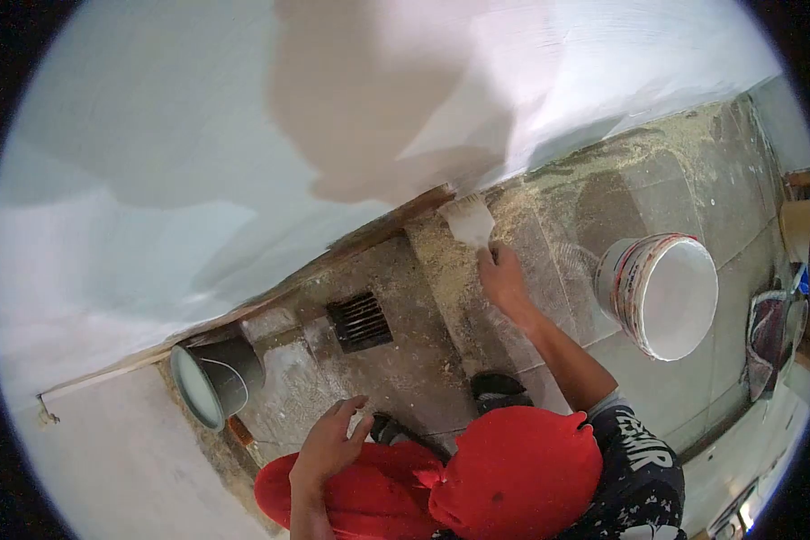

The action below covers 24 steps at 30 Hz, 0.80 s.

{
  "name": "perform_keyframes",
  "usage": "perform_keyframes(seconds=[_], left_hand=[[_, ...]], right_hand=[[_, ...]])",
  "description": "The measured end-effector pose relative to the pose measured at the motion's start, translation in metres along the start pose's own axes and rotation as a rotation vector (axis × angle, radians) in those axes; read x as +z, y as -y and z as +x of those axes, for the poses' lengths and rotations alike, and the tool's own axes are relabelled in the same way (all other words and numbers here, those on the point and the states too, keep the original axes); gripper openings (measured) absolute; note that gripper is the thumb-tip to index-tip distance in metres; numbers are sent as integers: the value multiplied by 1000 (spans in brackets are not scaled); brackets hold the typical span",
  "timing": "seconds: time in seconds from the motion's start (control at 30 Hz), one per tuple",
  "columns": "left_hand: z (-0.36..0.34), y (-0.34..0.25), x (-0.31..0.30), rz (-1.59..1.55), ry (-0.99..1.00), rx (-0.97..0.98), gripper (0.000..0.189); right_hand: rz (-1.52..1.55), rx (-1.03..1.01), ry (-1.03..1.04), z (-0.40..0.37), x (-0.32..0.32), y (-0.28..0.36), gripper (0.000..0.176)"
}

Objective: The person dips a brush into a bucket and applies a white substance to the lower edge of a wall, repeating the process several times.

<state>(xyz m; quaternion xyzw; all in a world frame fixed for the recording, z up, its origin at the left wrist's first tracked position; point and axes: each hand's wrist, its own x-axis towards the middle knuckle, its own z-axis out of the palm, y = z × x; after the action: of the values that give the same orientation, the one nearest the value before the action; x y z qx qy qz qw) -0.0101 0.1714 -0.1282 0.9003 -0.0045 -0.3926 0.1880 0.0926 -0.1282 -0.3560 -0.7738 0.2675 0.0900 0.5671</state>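
Right hand (pixel 506 281) gripping | right forearm (pixel 571 355) slanting behind it | left hand (pixel 329 443) hanging loose, fingers (pixel 352 407) standing apart, knee (pixel 382 490) bending below it

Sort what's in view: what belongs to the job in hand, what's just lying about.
Belongs to the job, apparently:
wide brush, in the right hand
pale wall
white bucket
grey bucket, probably

Just lying about, likely:
dark reddish bundle, far right
orange-brown piece beside the grey bucket

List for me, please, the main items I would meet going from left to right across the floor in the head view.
Grey bucket → slotted floor drain → flat brush → right hand → white bucket.
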Motion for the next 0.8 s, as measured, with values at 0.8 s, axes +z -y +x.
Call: perform_keyframes(seconds=[0.8], left_hand=[[9,0,-4,18,-14,48,42]], right_hand=[[184,-287,-26,-32,-21,54,24]])
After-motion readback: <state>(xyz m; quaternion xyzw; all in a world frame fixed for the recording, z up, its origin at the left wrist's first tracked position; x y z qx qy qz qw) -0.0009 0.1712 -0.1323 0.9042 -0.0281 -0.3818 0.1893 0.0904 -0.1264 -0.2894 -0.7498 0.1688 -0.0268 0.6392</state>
